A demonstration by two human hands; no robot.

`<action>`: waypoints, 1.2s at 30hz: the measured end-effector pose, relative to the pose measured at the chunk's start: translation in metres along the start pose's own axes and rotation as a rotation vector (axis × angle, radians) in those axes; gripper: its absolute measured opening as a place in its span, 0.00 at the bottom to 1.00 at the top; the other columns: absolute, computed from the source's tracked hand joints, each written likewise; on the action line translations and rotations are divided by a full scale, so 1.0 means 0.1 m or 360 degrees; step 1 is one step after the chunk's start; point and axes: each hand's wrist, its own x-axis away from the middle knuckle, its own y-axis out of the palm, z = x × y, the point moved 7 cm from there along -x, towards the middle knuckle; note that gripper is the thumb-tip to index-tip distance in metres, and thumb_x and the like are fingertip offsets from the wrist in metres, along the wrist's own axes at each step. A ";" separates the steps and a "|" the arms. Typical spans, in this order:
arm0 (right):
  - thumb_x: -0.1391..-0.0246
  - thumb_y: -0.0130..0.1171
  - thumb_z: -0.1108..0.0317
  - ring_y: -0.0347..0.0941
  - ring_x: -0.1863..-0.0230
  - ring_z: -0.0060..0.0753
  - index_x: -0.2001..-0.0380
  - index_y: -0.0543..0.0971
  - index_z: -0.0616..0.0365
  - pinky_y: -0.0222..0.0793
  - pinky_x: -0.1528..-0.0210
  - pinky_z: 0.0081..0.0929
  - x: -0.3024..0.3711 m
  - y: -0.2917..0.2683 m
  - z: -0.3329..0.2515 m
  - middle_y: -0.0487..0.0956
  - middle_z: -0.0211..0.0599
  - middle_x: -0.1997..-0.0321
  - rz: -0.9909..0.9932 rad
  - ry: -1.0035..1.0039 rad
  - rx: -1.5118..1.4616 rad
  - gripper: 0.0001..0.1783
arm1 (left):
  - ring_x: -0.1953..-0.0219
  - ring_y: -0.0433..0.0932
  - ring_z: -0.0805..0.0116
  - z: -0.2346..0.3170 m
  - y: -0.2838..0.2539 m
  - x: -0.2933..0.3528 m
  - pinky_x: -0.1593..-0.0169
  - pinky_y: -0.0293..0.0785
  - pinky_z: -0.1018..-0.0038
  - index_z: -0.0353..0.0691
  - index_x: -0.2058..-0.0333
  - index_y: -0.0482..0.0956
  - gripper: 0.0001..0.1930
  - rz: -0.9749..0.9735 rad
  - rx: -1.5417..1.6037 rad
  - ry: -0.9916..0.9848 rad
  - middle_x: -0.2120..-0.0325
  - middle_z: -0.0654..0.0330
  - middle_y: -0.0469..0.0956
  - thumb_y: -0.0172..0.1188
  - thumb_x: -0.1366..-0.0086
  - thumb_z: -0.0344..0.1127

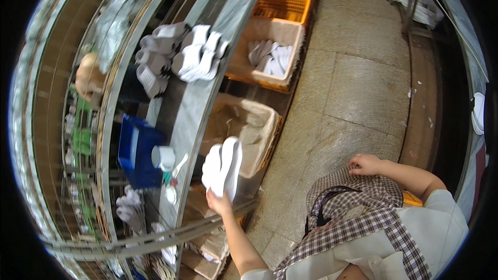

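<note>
My left hand is closed around the heel ends of a few white shoe soles, held upright and side by side. They are over the edge of the metal shelf, in front of a lined crate with pale pieces inside. My right hand is close to my checked apron, away from the shelf. Its fingers are loosely bent and a little apart, and nothing shows in them. More white soles and grey-backed soles lie in piles farther along the shelf.
A blue bin, a white cup and a small brush-like tool are on the shelf. Orange crates stand along its lower side. A metal rail crosses nearby. The tiled floor runs to a bench at right.
</note>
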 end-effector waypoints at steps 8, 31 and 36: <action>0.51 0.58 0.51 0.71 0.53 0.47 0.56 0.74 0.59 0.68 0.52 0.38 0.16 -0.85 0.83 0.74 0.48 0.55 0.0226 0.0464 -0.0198 0.25 | 0.40 0.56 0.48 3.21 1.98 -1.00 0.39 0.57 0.57 0.49 0.45 0.67 0.36 -0.0463 0.0250 0.0403 0.42 0.53 0.62 0.68 0.56 0.36; 0.49 0.60 0.59 0.73 0.59 0.43 0.59 0.75 0.62 0.68 0.56 0.36 -1.68 -2.70 3.10 0.75 0.46 0.60 0.0452 0.1071 -0.1196 0.19 | 0.39 0.55 0.47 5.14 5.58 -3.78 0.47 0.58 0.39 0.58 0.44 0.67 0.25 -0.0700 -0.1372 0.0802 0.41 0.59 0.61 0.57 0.42 0.46; 0.51 0.61 0.63 0.72 0.58 0.44 0.60 0.75 0.62 0.68 0.57 0.36 -2.47 -3.03 3.76 0.75 0.45 0.60 0.0613 0.1105 -0.1169 0.18 | 0.41 0.58 0.47 5.18 6.52 -4.04 0.46 0.56 0.41 0.56 0.48 0.71 0.23 -0.1210 -0.2144 0.1365 0.45 0.59 0.66 0.51 0.40 0.54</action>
